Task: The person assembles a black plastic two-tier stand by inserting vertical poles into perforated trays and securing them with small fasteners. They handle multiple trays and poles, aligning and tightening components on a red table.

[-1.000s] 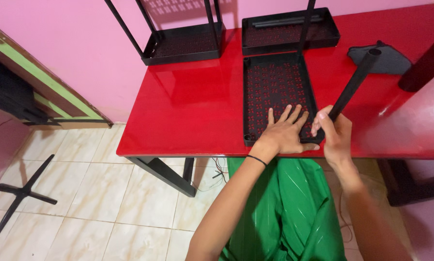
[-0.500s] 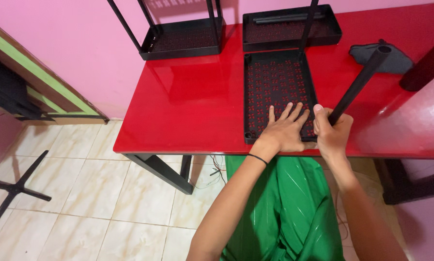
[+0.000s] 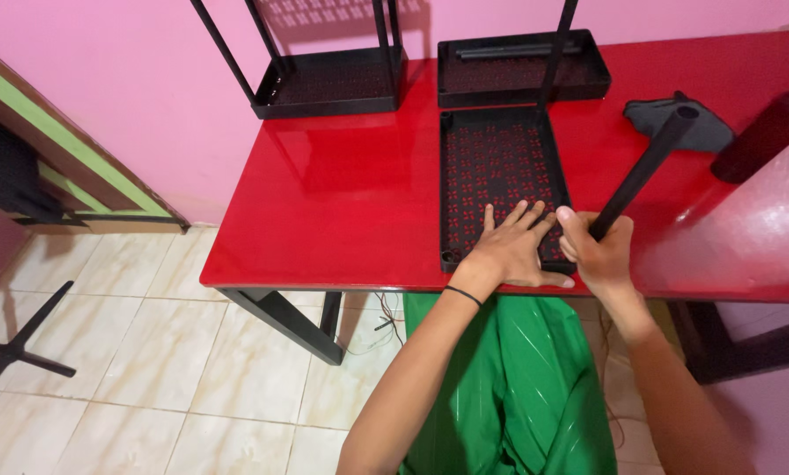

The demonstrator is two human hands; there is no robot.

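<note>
A black perforated metal shelf tray (image 3: pixel 500 167) lies flat on the red table (image 3: pixel 350 202), near its front edge. My left hand (image 3: pixel 513 251) presses flat on the tray's near end, fingers spread. My right hand (image 3: pixel 599 251) is closed around the lower end of a black tube (image 3: pixel 645 171), which slants up and to the right from the tray's near right corner.
Two more black trays stand at the back: one with upright poles (image 3: pixel 328 84) on the left, another (image 3: pixel 522 70) holding a loose rod. A black plastic piece (image 3: pixel 689 123) and a dark cylinder (image 3: pixel 764 132) lie at the right. Tiled floor lies to the left.
The camera view has shifted slightly. Both hands stay at the tray's near end, the right hand still gripping the tube.
</note>
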